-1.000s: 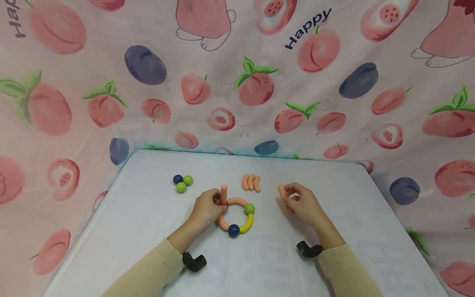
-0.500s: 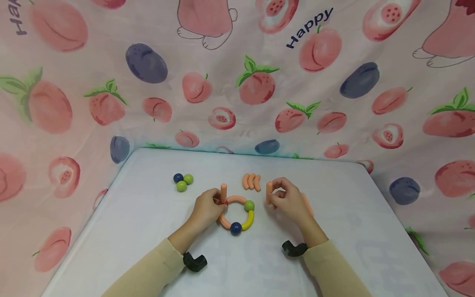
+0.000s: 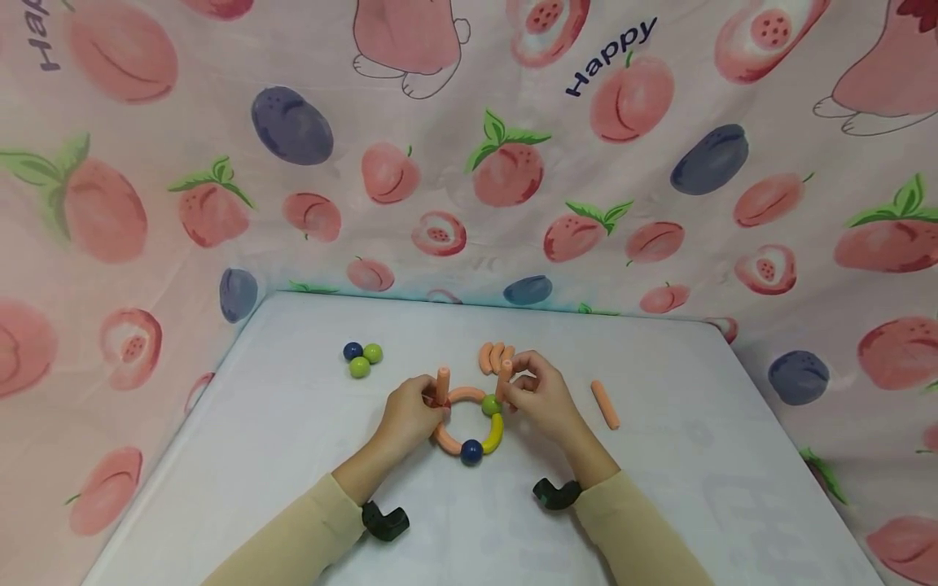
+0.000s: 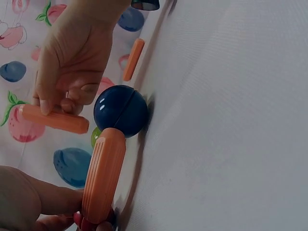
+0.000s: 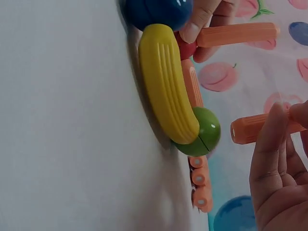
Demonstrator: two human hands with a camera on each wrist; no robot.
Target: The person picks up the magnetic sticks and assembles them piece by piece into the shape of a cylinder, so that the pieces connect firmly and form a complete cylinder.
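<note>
A ring of curved sticks and balls lies on the table: orange curved sticks [image 3: 466,393], a yellow curved stick [image 3: 494,434], a blue ball [image 3: 471,452] and a green ball [image 3: 491,404]. My left hand [image 3: 414,413] pinches the red ball [image 5: 186,47] at the ring's left, mostly covered by fingers. From that ball an orange straight stick [image 3: 443,382] stands upright. Between thumb and fingers, my right hand [image 3: 544,399] holds another orange straight stick [image 5: 257,127] upright. Its lower end is just above the green ball, a small gap apart in the right wrist view.
Behind the ring lie three orange curved sticks [image 3: 487,358], partly covered by the right hand. A loose orange straight stick [image 3: 605,404] lies at the right. One blue ball [image 3: 353,351] and two green balls [image 3: 359,367] sit at the back left. Patterned cloth [image 3: 454,187] hangs behind the table.
My right hand has moved left with its orange stick, from the table's right side to the green ball, uncovering the loose stick. The ring's front has shifted slightly right; my left hand stays put.
</note>
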